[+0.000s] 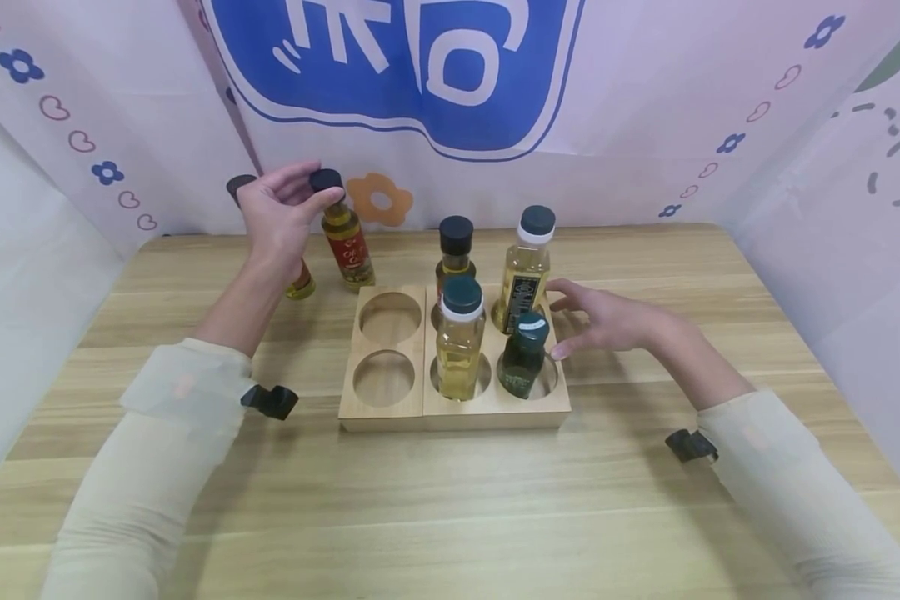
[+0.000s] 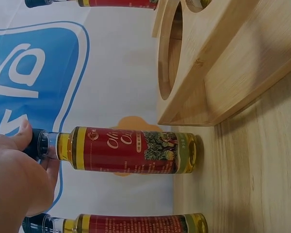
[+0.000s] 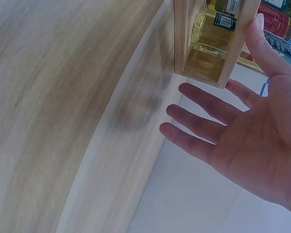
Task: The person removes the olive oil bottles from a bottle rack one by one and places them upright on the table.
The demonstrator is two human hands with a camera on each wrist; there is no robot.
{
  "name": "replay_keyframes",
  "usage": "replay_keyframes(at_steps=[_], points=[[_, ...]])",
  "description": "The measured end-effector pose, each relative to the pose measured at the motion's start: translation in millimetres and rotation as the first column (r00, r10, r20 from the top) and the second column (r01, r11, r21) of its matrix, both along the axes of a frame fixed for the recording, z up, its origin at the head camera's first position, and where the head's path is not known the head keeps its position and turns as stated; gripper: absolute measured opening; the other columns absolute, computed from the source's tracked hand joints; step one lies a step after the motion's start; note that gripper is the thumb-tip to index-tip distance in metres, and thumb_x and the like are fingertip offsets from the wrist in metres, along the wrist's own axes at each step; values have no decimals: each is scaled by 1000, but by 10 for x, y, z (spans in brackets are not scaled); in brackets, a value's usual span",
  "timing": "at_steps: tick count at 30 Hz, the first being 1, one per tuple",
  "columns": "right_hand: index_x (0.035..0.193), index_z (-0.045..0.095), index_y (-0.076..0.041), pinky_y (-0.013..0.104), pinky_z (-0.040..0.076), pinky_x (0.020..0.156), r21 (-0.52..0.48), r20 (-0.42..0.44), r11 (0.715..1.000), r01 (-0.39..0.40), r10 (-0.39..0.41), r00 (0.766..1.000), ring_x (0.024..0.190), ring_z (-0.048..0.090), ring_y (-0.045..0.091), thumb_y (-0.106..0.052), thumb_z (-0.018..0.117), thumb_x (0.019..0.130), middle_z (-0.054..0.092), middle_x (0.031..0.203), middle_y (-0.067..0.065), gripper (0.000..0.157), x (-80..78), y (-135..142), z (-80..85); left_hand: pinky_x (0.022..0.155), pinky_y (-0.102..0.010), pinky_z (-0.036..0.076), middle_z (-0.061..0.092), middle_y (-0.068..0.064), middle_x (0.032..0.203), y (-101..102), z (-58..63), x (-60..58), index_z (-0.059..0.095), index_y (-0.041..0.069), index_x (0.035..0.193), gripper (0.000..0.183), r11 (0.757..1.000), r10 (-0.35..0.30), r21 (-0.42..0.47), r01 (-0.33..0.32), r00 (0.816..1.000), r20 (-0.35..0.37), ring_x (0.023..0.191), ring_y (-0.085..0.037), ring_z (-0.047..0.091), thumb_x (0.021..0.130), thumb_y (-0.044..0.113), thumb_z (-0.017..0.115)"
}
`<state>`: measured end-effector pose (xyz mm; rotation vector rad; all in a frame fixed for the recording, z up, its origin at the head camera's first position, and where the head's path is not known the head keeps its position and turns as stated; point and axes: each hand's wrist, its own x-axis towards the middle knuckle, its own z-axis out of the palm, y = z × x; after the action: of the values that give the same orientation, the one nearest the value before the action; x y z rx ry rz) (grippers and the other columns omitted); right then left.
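My left hand (image 1: 276, 218) holds an olive oil bottle (image 1: 351, 252) by its black cap, thumb on one side and fingers on the other. The bottle is upright with a red label, its base at the tabletop beside the rack's back left corner. A matching olive oil bottle (image 1: 300, 285) stands to its left, partly hidden behind that hand. My right hand (image 1: 607, 321) is spread at the right end of the wooden rack (image 1: 495, 419); in the right wrist view its thumb (image 3: 262, 43) lies at the rack's upper edge and its fingers extend loosely below.
Two round holes in the rack's left section hold nothing. Its other holes carry a tall clear oil bottle (image 1: 459, 358), another with a black label (image 1: 525, 283), a small dark green bottle (image 1: 523, 362) and a black-capped bottle (image 1: 456, 237). A printed cloth (image 1: 645, 100) hangs behind the table.
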<state>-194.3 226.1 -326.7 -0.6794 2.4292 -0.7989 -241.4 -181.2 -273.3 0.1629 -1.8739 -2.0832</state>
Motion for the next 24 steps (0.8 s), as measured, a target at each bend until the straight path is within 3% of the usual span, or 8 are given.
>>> replay_keyframes(at_steps=[24], points=[[161, 21, -2, 69, 22, 121, 10, -8, 1000, 0, 0, 1000, 147, 32, 54, -31, 85, 87, 41, 154, 36, 102, 4, -3, -2, 100, -26, 56, 75, -13, 120, -10, -62, -61, 81, 8, 107, 33, 1000, 26, -1, -26, 1000, -3, 109, -17, 71, 76, 3, 91]])
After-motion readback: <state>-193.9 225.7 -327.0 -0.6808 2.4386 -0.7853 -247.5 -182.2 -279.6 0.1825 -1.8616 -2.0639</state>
